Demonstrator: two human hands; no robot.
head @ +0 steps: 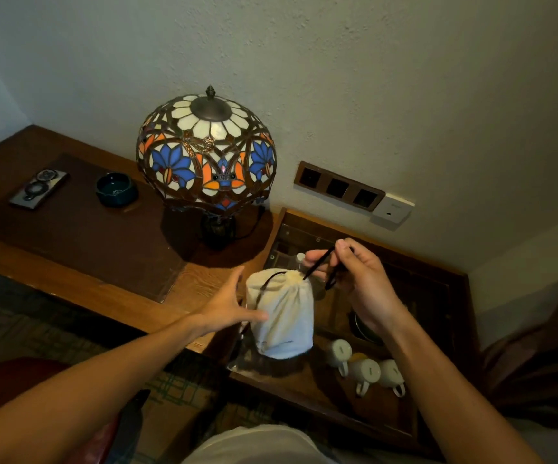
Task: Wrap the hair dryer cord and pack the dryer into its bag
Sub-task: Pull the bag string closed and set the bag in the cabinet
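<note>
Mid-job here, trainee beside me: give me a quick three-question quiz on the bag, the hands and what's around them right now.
1. True or false: the mouth of the white bag is gathered closed.
2. Which hand pinches the black drawstring? A) left hand B) right hand C) both
3. Fill in: the stained-glass lamp stands on the wooden ____.

Key
1. True; the top is puckered where the drawstring leaves it.
2. B; the left hand lies open against the bag's side.
3. Desk.
</note>
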